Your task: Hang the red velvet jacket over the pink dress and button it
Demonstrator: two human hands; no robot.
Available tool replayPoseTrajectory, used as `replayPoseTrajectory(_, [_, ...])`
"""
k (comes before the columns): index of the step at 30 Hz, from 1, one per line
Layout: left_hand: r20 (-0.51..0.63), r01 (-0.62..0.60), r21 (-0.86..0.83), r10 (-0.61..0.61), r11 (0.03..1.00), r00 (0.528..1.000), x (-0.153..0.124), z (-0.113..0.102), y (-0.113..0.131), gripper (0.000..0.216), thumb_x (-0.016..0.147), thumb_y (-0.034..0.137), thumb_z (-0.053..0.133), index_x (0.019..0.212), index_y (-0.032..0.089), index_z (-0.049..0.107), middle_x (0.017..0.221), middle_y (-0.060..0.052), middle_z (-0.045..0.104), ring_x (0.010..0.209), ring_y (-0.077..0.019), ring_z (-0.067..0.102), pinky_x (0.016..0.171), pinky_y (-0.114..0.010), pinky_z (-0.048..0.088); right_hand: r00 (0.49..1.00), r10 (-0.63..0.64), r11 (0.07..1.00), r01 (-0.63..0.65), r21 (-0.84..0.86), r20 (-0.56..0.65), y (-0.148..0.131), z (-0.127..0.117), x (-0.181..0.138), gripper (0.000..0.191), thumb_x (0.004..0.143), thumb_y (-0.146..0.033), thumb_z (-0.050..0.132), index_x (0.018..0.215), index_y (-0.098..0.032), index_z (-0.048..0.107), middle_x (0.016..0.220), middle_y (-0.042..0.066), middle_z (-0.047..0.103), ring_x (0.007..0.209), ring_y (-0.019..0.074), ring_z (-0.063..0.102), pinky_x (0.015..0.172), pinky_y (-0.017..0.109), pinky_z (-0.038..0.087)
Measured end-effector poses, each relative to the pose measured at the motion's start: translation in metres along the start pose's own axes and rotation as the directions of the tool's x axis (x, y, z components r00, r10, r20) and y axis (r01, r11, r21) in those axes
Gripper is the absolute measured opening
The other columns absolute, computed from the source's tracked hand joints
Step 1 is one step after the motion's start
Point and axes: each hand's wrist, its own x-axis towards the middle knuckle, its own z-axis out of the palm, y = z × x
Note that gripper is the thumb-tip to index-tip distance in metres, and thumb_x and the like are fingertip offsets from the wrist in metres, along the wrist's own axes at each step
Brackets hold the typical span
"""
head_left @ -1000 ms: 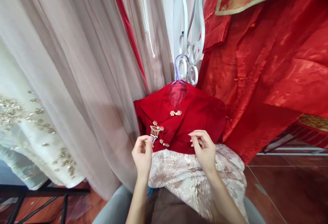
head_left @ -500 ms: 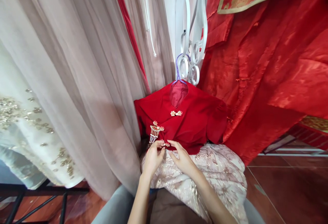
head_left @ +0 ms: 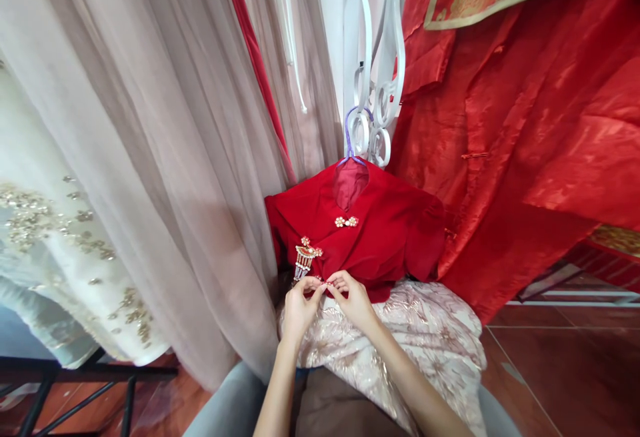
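A red velvet short-sleeved top hangs in front of me on a purple hanger. Its neck fastens with a beaded flower clasp, and a fan-shaped beaded ornament with tassels sits lower on the left. At the bottom of the front, my left hand and my right hand meet, fingertips pinched on either side of a small flower clasp, largely covered by the fingers. Below the hands spreads a pale brocade skirt with shiny floral patterning.
White scrolled metalwork carries the hanger. Greyish-pink sheer curtains and a white gown with gold sequins hang to the left, above a black metal frame. Red satin garments hang on the right over reddish floor tiles.
The fingers of both hands have closed in on the lower clasp, with thumbs now pinched against the fingertips. The view has shifted slightly; the top hangs in the same place.
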Motion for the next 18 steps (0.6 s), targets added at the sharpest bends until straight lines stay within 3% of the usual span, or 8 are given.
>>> replayPoseTrajectory(4, [0.021,0.026,-0.014,-0.026,1.0,0.999,0.0,0.001,0.001,0.021,0.075,0.038,0.066,0.078,0.017,0.066,0.079,-0.006,0.07,0.076,-0.0189,0.067,0.078,-0.032,0.052,0.999,0.035,0.998,-0.036,0.044,0.006,-0.002,-0.003,-0.002,0.019,0.08,-0.037,0.06,0.087,-0.019,0.058,0.083,0.006,0.069,0.074,0.0174,0.066,0.071,0.031,0.055])
replayPoseTrajectory(8, [-0.034,0.094,-0.261,-0.107,0.961,0.994,0.01,0.0,0.01,0.031,0.062,0.034,0.077,0.084,0.016,0.065,0.085,-0.006,0.069,0.076,-0.0166,0.066,0.073,-0.029,0.053,0.995,0.081,0.993,-0.086,0.081,0.063,-0.004,-0.013,-0.003,0.025,0.078,-0.042,0.063,0.086,-0.019,0.057,0.079,0.004,0.065,0.072,0.017,0.063,0.069,0.031,0.052])
replayPoseTrajectory(13, [-0.044,0.179,-0.635,-0.266,0.752,0.963,0.033,-0.003,0.033,0.04,0.067,0.039,0.075,0.098,0.015,0.068,0.099,-0.008,0.07,0.087,-0.0161,0.066,0.083,-0.031,0.052,0.934,0.118,0.977,-0.17,0.132,0.337,-0.02,-0.04,-0.006,0.03,0.074,-0.044,0.069,0.086,-0.019,0.059,0.08,0.002,0.063,0.074,0.0146,0.06,0.067,0.028,0.047])
replayPoseTrajectory(18, [-0.049,0.217,-0.782,-0.404,0.585,0.913,0.04,0.004,0.046,0.031,0.061,0.025,0.081,0.088,0.014,0.072,0.094,-0.007,0.072,0.084,-0.0133,0.067,0.085,-0.028,0.05,0.9,0.107,0.973,-0.182,0.143,0.423,-0.034,-0.051,-0.008,0.033,0.075,-0.046,0.07,0.088,-0.018,0.058,0.083,0.001,0.062,0.075,0.0132,0.059,0.071,0.028,0.046])
